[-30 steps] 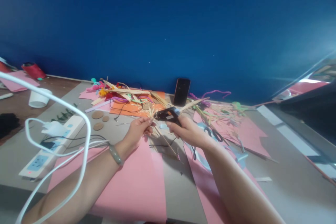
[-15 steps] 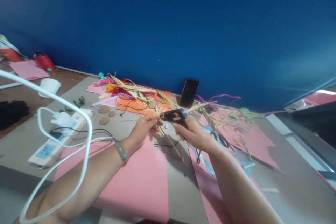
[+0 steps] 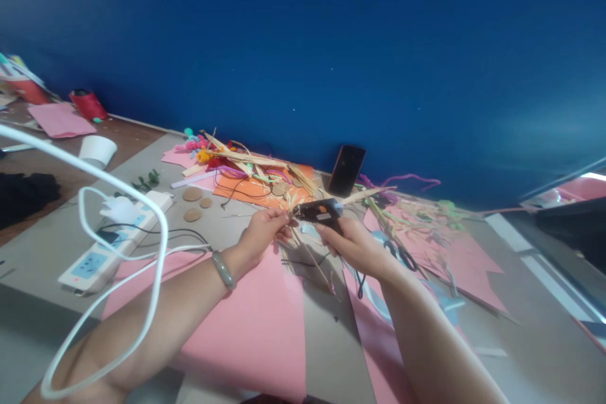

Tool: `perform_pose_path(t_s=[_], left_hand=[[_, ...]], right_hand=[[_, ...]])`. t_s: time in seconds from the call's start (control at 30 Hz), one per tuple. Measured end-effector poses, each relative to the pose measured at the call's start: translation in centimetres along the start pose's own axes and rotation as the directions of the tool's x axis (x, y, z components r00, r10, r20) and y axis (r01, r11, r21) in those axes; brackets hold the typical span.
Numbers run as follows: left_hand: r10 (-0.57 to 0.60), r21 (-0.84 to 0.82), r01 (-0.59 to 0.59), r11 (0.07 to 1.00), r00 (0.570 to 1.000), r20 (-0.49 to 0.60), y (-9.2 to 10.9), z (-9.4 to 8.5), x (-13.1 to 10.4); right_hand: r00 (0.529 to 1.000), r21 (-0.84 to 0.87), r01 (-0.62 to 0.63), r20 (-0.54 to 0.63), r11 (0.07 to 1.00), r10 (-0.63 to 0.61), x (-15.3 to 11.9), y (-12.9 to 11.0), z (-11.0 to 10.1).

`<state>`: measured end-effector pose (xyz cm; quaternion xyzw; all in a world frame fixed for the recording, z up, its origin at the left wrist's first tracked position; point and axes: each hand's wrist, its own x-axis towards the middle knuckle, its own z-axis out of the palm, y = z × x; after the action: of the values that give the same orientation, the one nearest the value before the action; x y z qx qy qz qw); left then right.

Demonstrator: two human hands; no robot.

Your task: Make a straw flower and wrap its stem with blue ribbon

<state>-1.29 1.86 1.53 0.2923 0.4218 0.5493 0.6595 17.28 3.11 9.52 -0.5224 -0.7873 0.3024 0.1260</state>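
Note:
My right hand (image 3: 353,241) is wrapped round a black hot glue gun (image 3: 318,212), its nozzle aimed left at my left fingertips. My left hand (image 3: 265,233), with a green bangle at the wrist, pinches a bundle of pale straw-like strips (image 3: 290,202). The strips fan out above the fingers, and thin stalks (image 3: 315,262) hang below toward the right. Nozzle and strips meet or nearly meet; whether they touch is too small to tell. Pink paper (image 3: 246,328) lies under my left forearm.
A white power strip (image 3: 118,243) with a looping white cable (image 3: 163,252) sits at left. A phone (image 3: 347,170) leans against the blue wall. Round wooden slices (image 3: 192,194), a pile of straw strips (image 3: 246,156), scissors (image 3: 401,255) and pink scraps (image 3: 468,259) lie around.
The view has shifted slightly, so everything sits a little further right. Both hands keep their holds on the glue gun and the strips, with almost no movement between them.

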Motion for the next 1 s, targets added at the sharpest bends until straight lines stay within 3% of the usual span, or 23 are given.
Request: perform_pose_path(t_s=[1.0], left_hand=[[0.036, -0.001, -0.036, 0.999, 0.999, 0.016, -0.37, -0.35, 0.26]], right_hand=[[1.000, 0.023, 0.005, -0.023, 1.000, -0.005, 0.23, 0.15, 0.10]])
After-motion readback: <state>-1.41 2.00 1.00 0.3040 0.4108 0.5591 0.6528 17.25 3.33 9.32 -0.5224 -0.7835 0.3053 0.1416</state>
